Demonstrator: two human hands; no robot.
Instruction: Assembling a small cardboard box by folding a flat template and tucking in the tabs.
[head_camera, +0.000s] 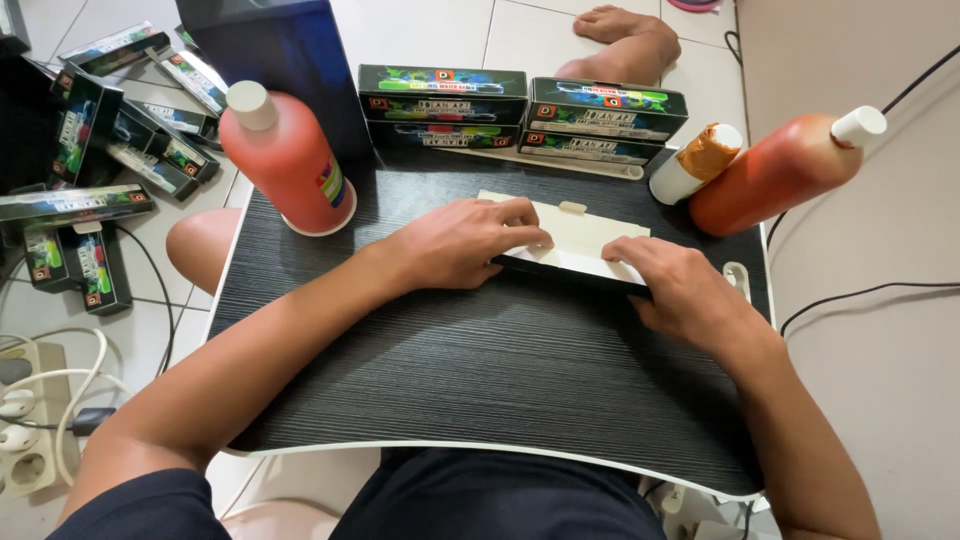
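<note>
Dark woodgrain lap table (450, 360), tiled floor (420, 30)

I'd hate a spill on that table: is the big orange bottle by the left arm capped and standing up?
Yes. The orange bottle stands upright on the dark table, its white cap on.

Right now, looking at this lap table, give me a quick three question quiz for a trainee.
1. True or false: both hands rest on the flat carton.
2. Which bottle stands upright? A) the one near the left hand B) the one near the right hand
3. How many dark printed boxes are stacked at the far edge of the black table?

Key
1. True.
2. A: the left orange bottle stands; the right orange bottle lies tilted.
3. Four, in two stacks of two.
</note>
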